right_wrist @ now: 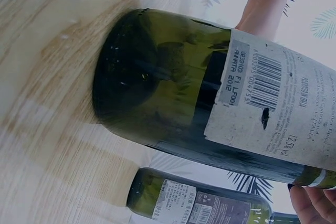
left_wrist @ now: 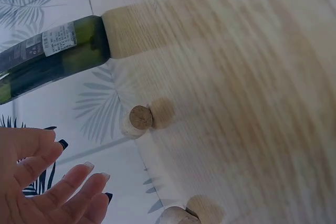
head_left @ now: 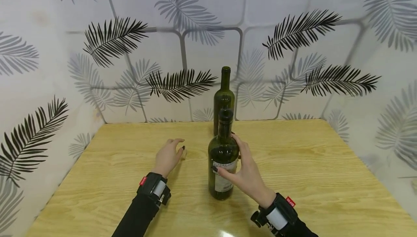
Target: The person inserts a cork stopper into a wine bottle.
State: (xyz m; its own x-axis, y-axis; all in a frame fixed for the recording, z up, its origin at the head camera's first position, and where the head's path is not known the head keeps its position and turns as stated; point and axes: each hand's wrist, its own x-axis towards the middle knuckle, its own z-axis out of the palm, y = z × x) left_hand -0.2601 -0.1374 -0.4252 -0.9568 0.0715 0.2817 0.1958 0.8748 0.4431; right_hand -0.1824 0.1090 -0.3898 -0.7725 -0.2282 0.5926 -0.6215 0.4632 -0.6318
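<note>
A green glass wine bottle (head_left: 217, 190) with a pale label stands upright on the table, and my right hand (head_left: 249, 175) holds it around the body. The thumb lies across the label side; the fingers reach round the far side, partly hidden by the glass. Close up, the right wrist view shows this bottle (right_wrist: 157, 98) with its barcode label. To the left, my left hand (head_left: 167, 157) hovers with loosely bent fingers, gripping nothing. Near its thumb is a cork (head_left: 184, 153). In the left wrist view that hand (left_wrist: 52, 182) is apart from one cork (left_wrist: 140, 118) and another cork (left_wrist: 178, 216).
Behind the held bottle stands a second green wine bottle (head_left: 221, 99), bearing a white sticker and a dark label in the right wrist view. The wooden table (head_left: 293, 164) ends at walls covered in a leaf-patterned sheet (head_left: 208, 5).
</note>
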